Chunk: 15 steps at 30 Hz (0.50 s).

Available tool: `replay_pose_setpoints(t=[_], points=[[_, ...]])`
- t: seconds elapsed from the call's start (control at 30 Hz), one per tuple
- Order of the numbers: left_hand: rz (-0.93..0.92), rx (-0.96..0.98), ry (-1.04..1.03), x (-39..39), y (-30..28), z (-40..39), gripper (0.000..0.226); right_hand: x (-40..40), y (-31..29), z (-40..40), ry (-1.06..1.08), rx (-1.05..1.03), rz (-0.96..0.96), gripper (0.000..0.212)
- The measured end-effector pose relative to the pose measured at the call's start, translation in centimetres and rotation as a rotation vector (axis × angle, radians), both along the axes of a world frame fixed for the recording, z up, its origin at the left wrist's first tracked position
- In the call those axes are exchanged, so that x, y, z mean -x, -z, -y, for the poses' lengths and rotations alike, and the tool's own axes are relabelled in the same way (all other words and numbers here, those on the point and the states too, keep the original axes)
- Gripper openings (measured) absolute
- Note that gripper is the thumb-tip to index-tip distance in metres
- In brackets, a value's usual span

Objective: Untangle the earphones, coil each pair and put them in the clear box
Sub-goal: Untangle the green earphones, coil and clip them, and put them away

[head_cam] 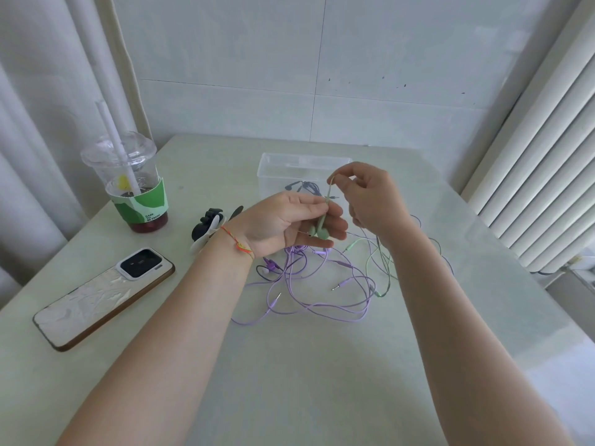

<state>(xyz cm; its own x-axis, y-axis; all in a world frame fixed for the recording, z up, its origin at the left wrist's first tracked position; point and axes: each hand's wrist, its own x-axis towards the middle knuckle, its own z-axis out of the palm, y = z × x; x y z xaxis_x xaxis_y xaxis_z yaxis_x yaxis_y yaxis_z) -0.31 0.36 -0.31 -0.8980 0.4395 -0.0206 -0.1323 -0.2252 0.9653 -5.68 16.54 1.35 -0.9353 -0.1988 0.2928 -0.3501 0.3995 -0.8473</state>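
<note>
green earphones [318, 232] pinched in both hands, lead trailing into purple tangle [322, 284]
left hand [289, 223] pinches the buds, right hand [367, 197] the cord above; pulling may tighten knots below.

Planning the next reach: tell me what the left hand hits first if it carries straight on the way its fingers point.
Probably the right hand, close beyond the left hand's fingertips; depth is unclear.

— We get soft, even daylight here; the white table [322, 365] looks brightest at its right edge, beside the blinds [547, 149].

— We agree. We see only faint, diffuse shadows under the forearms, and mild glare on the plastic cup [125, 162].

— We notice wide-angle bending: the curtain [48, 123] and blinds lean outward at the edges.

— We find the centre sharp, the corners slightly soft.
</note>
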Motion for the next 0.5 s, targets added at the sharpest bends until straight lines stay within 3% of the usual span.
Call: replay_pose_setpoints(t=[0.1, 0.23, 0.43, 0.5], points=[[-0.009, -0.146, -0.050, -0.1, -0.4, -0.1, 0.023, -0.3, 0.2, 0.1, -0.062, -0.033, 0.058, 0.021], [-0.028, -0.288, -0.200, 0.4, -0.7, 0.0, 0.023, -1.4, 0.4, 0.3, -0.238, -0.261, 0.204, 0.047], [-0.034, -0.307, -0.390, 1.3, 0.1, 0.4, 0.022, -1.9, 0.2, 1.1, -0.350, -0.420, 0.192, 0.019], [-0.051, -0.268, -0.421, 1.4, 0.4, 0.5, 0.022, -2.0, 0.0, 1.1, -0.358, -0.435, 0.183, 0.018]])
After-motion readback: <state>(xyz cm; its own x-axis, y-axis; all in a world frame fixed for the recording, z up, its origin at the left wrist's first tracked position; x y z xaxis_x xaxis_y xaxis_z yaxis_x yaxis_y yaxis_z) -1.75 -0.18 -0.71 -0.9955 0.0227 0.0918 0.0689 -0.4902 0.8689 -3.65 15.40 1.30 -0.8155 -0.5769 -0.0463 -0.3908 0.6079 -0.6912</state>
